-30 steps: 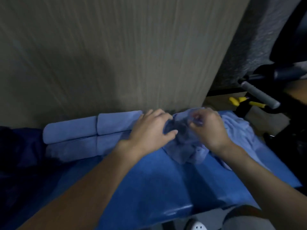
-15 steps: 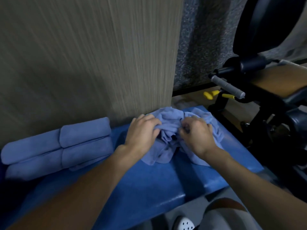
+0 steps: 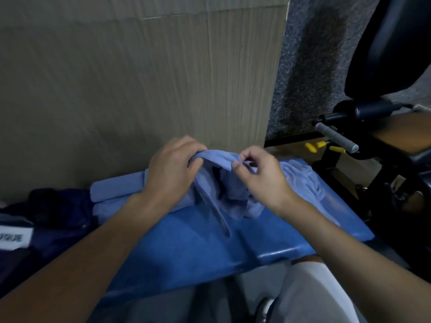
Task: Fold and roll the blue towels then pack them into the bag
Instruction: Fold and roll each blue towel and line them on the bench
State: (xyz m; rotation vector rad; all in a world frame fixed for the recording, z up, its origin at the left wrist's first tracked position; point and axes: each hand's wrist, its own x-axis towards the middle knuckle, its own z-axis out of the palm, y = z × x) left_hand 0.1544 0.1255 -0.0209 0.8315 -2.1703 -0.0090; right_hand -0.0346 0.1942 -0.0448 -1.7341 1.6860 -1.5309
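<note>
A loose blue towel (image 3: 221, 180) hangs crumpled above the blue padded bench (image 3: 191, 248). My left hand (image 3: 170, 169) grips its upper left edge, and my right hand (image 3: 258, 176) pinches the same edge a little to the right. More crumpled blue towel cloth (image 3: 303, 180) lies behind my right wrist. Rolled blue towels (image 3: 116, 191) lie against the wall, left of my left hand. A dark navy bag (image 3: 46, 220) with a white label sits at the bench's left end.
A wood-grain wall panel (image 3: 140, 89) rises right behind the bench. Black gym equipment with a grey bar (image 3: 335, 136) and yellow parts (image 3: 314, 146) stands to the right. My knee in pale cloth (image 3: 314, 292) shows below the bench's front edge.
Both hands have lifted the towel's edge off the bench, so it hangs stretched between them instead of bunched. The view has swung left, and the navy bag has come into sight.
</note>
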